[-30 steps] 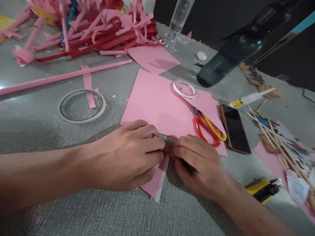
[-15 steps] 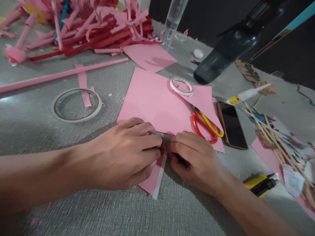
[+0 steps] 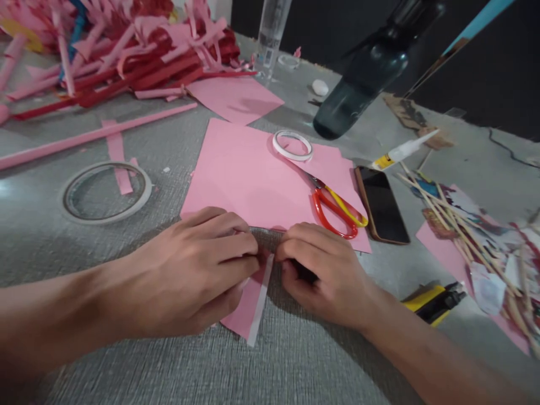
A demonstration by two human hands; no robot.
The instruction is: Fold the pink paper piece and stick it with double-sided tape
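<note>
My left hand lies over a small piece of pink paper, its fingers bent and pressed together on it. A white strip of tape runs down the right edge of this paper. My right hand is curled, thumb against fingers, at the upper end of the strip; what sits between its fingertips is hidden. Just beyond both hands is a larger pink sheet. On that sheet rest scissors with red and yellow handles and a narrow white tape roll.
A wider tape roll lies at left near a long pink paper stick. Pink and red paper strips are heaped behind. A dark bottle, glue tube, phone, yellow-black cutter and wooden sticks are at right.
The camera view has turned a little, so everything sits farther left. The hands are slightly farther apart, and more of the tape strip's upper end shows between them.
</note>
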